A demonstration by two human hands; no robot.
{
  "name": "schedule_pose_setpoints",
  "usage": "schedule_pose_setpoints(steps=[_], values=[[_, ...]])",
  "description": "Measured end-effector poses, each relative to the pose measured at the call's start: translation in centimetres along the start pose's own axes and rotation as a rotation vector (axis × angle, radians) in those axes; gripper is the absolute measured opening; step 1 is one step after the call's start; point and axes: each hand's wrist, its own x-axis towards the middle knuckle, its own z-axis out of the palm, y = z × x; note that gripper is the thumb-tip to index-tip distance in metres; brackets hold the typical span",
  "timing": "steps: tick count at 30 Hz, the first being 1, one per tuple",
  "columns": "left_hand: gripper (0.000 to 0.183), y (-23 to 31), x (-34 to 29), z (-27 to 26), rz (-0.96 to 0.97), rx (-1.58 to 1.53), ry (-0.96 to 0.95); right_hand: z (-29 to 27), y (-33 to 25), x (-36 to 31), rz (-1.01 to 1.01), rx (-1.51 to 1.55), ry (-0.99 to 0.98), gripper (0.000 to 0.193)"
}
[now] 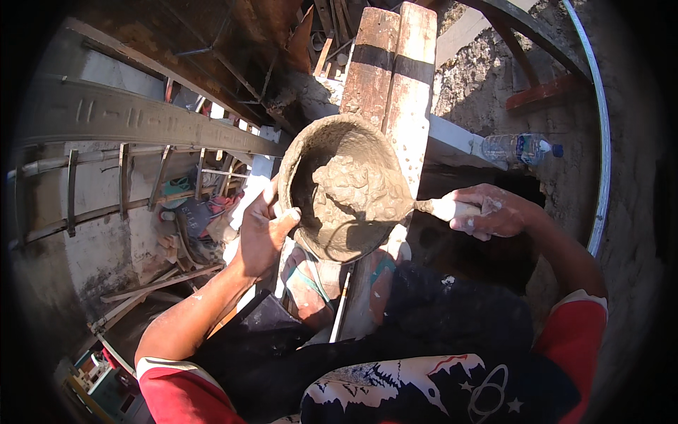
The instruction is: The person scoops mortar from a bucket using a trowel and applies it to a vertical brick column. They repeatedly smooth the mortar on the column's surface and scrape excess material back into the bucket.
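A round bucket (pixel 288 169), its rim crusted with dried cement, holds wet grey mortar (pixel 346 191). My left hand (pixel 263 230) grips the bucket's left rim, with the thumb over the edge. On the other side, my right hand (pixel 491 210) is closed around the pale handle of a trowel (pixel 452 209). The trowel's blade lies in the mortar at the bucket's right rim and is covered by it, so its shape is hidden. Beneath the bucket are two mortar-spattered wooden planks (pixel 371 60).
My sandalled feet (pixel 308 290) stand below the bucket on a narrow support. A clear plastic bottle (pixel 519 148) with a blue cap lies on a ledge at right, beside a rough plastered wall (pixel 480 78). A metal beam (pixel 141 116) crosses on the left, above a lower area with debris (pixel 205 212).
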Motion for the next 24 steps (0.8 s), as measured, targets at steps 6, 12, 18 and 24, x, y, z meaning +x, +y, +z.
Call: schedule_pose_setpoints(steps=[6, 12, 18, 24], values=[[0.058, -1.6, -1.5, -0.3, -0.024, -0.065, 0.104, -4.6, -10.1, -1.4, 0.082, -0.144, 0.142, 0.042], [0.065, -1.4, -0.6, 2.0, 0.085, 0.006, 0.026, -8.6, -15.5, 16.8, 0.020, -0.275, 0.177, 0.047], [0.066, 1.2, 0.0, 2.8, 0.068, 0.005, -0.039, -8.0, -15.2, 12.1, 0.008, -1.053, 0.344, 0.044], [0.063, 1.5, 1.2, 2.9, 0.039, 0.159, -0.060, -5.7, -9.5, -4.2, -0.054, -0.967, 0.433, 0.053]])
